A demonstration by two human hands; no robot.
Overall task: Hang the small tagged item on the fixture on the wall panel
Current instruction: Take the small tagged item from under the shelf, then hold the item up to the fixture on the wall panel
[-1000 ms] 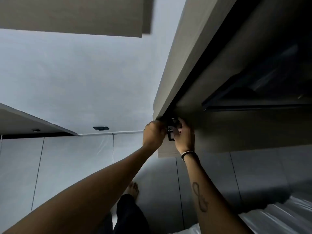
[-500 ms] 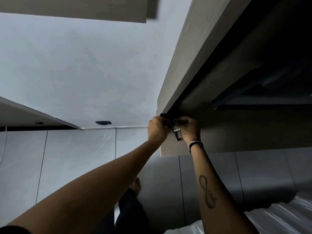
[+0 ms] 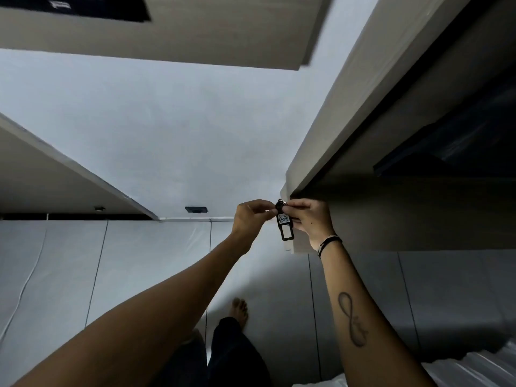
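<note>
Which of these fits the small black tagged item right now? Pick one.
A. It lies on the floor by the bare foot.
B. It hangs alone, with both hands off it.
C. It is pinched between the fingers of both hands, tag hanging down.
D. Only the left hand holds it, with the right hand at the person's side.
C: the tagged item hangs between the left hand and the right hand, whose fingertips meet at its top.

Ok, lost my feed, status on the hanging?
Both hands up, left hand and right hand pinching the key tag at its top. Tag dangling beside the panel edge. Fixture not visible.
</note>
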